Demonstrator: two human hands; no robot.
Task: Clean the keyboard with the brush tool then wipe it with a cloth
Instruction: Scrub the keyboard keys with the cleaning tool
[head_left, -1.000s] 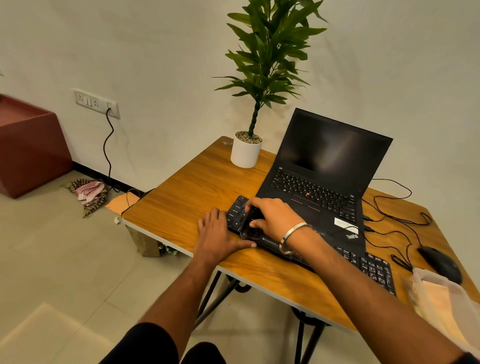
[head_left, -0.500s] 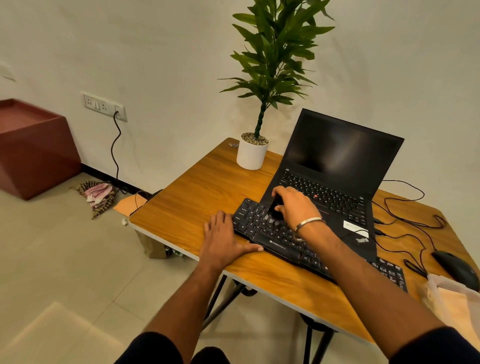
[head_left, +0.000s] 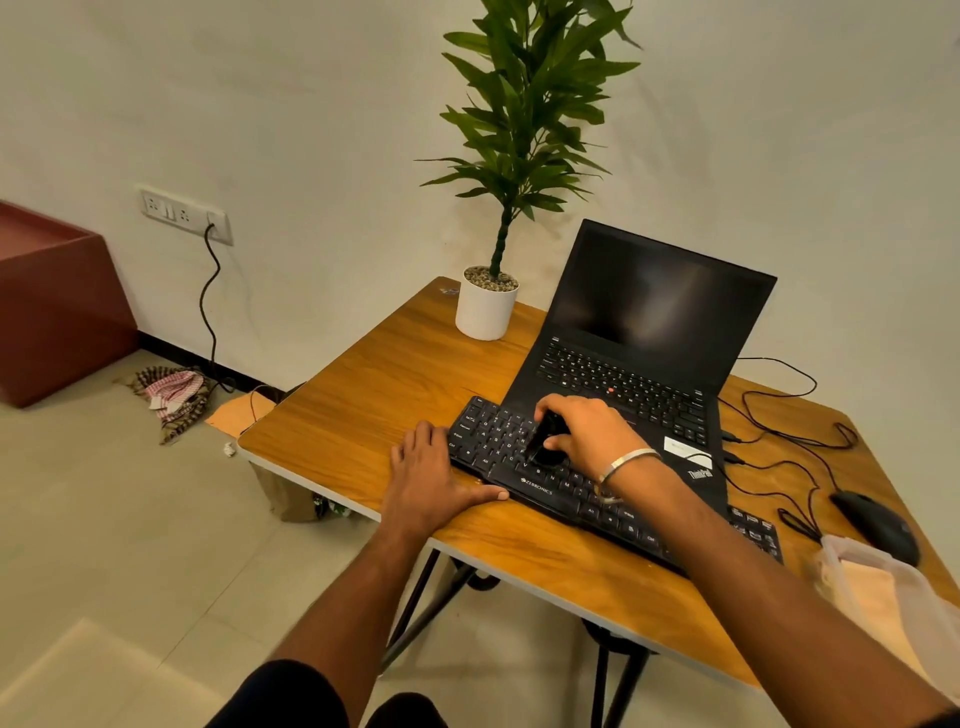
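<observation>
Nearer the keyboard's (head_left: 519, 457) front edge now, right hand (head_left: 587, 431) grips brush (head_left: 545, 441) pointing down-left; left hand (head_left: 431, 483) flat.

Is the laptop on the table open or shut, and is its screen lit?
Open: the laptop has its lid raised, showing its own keys. The screen is dark, showing no image; whether it is powered cannot be told.
</observation>
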